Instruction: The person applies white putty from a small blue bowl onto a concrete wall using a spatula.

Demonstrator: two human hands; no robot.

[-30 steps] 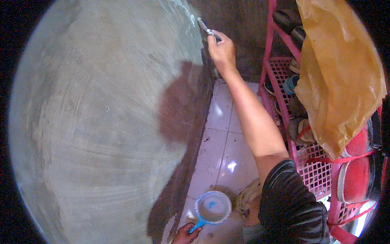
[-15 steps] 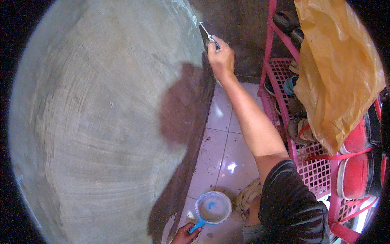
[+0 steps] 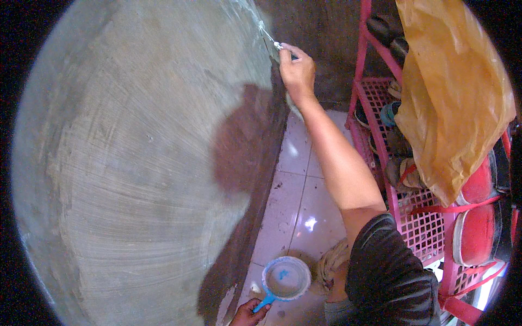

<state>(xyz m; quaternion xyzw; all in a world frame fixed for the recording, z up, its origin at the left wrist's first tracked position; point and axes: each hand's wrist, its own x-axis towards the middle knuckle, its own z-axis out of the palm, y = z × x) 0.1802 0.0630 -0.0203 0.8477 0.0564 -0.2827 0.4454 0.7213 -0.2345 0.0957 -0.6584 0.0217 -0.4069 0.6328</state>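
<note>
My right hand [image 3: 297,73] reaches far up to the seam where the grey plastered wall [image 3: 136,163] meets a darker wall. Its fingers are closed around a slim, white-smeared tool [image 3: 271,38] with a dark handle; its exact kind is unclear. The tool's tip touches the corner, where streaks of white coating [image 3: 251,12] show. Low in the picture, my left hand [image 3: 251,312] grips the handle of a blue dipper [image 3: 265,302]. The dipper's round bowl is whitish inside, with a blue patch at the bottom.
Pale floor tiles [image 3: 288,201] lie below the wall. On the right stands a pink rack [image 3: 361,54] with shoes. An orange plastic sheet [image 3: 451,98] hangs over it, beside red-and-black shoes [image 3: 473,236]. A brown wall [image 3: 318,32] closes the far end.
My right hand has turned slightly, and the tool's tip has shifted a little left and up along the corner. My left hand and the dipper stay nearly still.
</note>
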